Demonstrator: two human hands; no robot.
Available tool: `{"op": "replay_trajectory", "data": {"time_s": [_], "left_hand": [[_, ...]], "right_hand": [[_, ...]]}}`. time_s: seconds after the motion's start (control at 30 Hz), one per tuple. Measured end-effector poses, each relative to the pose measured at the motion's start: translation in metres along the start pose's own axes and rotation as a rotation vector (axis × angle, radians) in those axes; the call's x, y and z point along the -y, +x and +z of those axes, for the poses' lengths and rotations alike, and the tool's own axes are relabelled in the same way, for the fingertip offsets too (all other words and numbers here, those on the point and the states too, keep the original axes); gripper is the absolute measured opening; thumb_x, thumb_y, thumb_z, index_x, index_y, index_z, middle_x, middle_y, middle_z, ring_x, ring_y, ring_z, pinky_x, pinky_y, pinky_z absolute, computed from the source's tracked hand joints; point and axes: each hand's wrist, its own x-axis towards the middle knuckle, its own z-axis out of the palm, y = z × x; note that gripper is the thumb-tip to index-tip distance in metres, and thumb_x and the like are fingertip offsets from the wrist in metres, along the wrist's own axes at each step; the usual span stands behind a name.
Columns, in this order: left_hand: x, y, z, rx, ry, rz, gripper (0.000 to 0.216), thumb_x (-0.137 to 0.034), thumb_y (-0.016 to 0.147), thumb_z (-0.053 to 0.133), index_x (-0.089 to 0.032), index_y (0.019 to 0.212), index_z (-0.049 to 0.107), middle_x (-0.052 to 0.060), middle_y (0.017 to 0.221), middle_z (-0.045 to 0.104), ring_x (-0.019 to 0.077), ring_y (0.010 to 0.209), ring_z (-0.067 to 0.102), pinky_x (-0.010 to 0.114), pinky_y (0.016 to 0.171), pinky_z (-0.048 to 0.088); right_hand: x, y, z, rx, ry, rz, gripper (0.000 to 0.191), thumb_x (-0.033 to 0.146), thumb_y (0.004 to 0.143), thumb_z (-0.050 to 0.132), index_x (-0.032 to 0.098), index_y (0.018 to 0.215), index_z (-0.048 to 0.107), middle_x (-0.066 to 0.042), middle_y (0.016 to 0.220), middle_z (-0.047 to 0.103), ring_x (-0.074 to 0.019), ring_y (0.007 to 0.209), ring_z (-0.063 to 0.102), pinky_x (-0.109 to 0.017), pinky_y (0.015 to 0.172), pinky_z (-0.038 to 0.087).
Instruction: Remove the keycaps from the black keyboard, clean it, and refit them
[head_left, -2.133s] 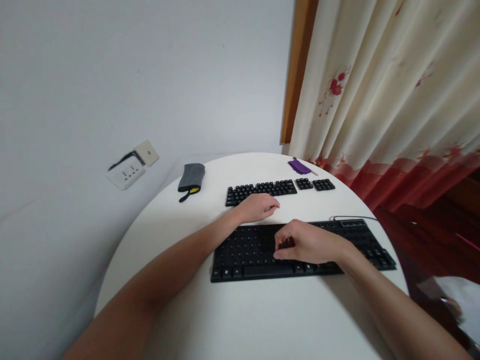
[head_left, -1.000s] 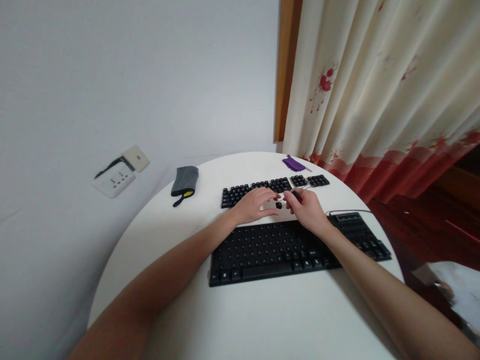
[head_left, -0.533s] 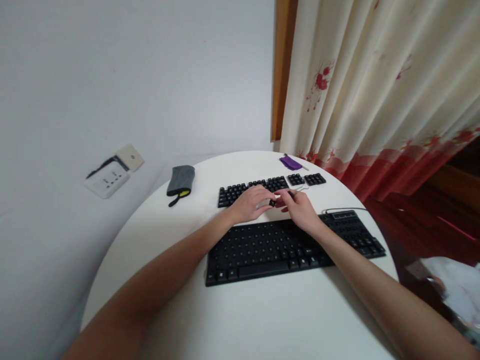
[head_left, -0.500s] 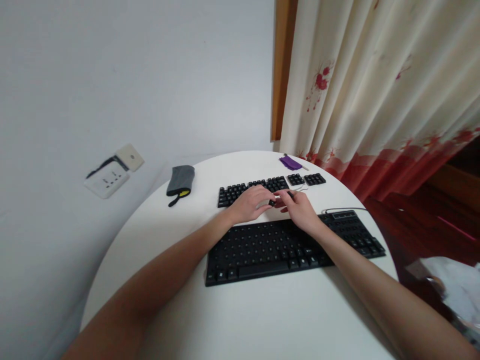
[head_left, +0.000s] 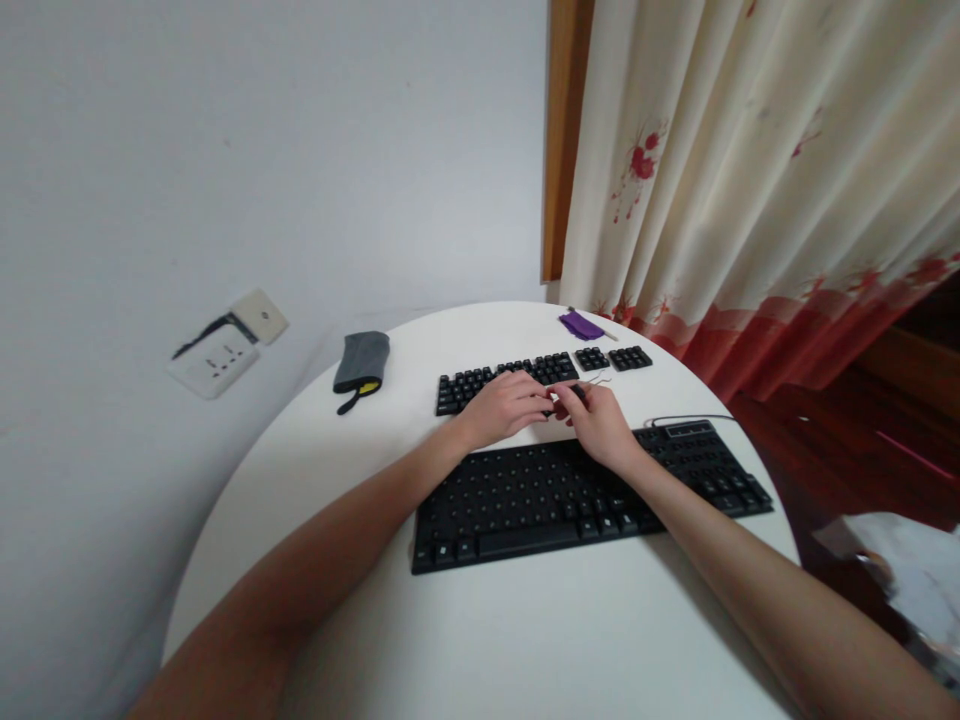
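Note:
My left hand (head_left: 506, 408) is closed around a small black keycap (head_left: 548, 412), mostly hidden by the fingers. My right hand (head_left: 601, 425) meets it fingertip to fingertip, gripping a keycap puller (head_left: 579, 392) by its black part, with thin wire loops sticking out past the fingers. Both hands hover over the gap between a black keyboard (head_left: 525, 542) and the laid-out keycaps (head_left: 536, 370). Many keys of that keyboard are bare, showing small switch stems, while the bottom row and right side keep caps. What the fingertips touch between them is partly hidden.
Two smaller keycap groups, one a right-hand block (head_left: 630, 358), lie at the back. A grey pouch (head_left: 361, 362) with yellow inside rests at the left, and a purple cloth (head_left: 580, 324) at the far edge. The round white table (head_left: 480, 640) stands against the wall; a cable (head_left: 690, 417) runs behind the keyboard.
The fingertips of both hands have come closer together, and the keycap in my left hand is now more covered. The keyboard and keycap rows stay put.

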Motion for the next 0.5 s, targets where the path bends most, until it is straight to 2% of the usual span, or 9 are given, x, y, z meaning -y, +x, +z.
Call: {"op": "replay_trajectory", "data": {"time_s": [0.13,0.23,0.4,0.5], "left_hand": [[-0.0046,0.0011,-0.0027,-0.04,-0.013,0.009,0.019,-0.032,0.097,0.055,-0.025,0.107,0.07,0.007,0.115,0.068,0.0205,0.103,0.06,0.038,0.091,0.048],[-0.0064,0.0013,-0.0035,-0.08,-0.023,0.008,0.017,-0.03,0.097,0.056,-0.024,0.106,0.07,0.007,0.11,0.068,0.02,0.1,0.06,0.037,0.09,0.049],[-0.0016,-0.0002,-0.0007,-0.183,0.008,-0.163,0.017,-0.029,0.095,0.059,-0.022,0.107,0.069,0.008,0.109,0.067,0.0213,0.102,0.058,0.039,0.091,0.047],[0.0017,-0.0016,0.0023,-0.108,0.023,-0.238,0.017,-0.027,0.095,0.059,-0.023,0.107,0.07,0.007,0.11,0.066,0.0224,0.105,0.056,0.041,0.093,0.045]], "right_hand": [[-0.0003,0.0014,-0.0007,-0.017,0.043,0.044,0.035,0.044,0.094,0.051,0.015,0.092,0.071,-0.005,0.068,0.069,-0.0163,0.059,0.062,-0.027,0.057,0.048],[0.0008,0.0021,-0.0006,-0.03,0.113,0.124,0.04,0.049,0.093,0.051,0.014,0.086,0.069,-0.005,0.063,0.067,-0.0158,0.055,0.06,-0.027,0.054,0.048],[0.0045,0.0036,-0.0046,-0.126,0.09,0.15,0.042,0.051,0.093,0.051,0.015,0.085,0.068,-0.006,0.067,0.069,-0.0156,0.057,0.061,-0.026,0.053,0.046],[0.0065,0.0058,-0.0094,-0.186,0.065,0.123,0.042,0.051,0.093,0.05,0.014,0.086,0.069,-0.006,0.068,0.069,-0.0156,0.059,0.061,-0.026,0.055,0.046]]}}
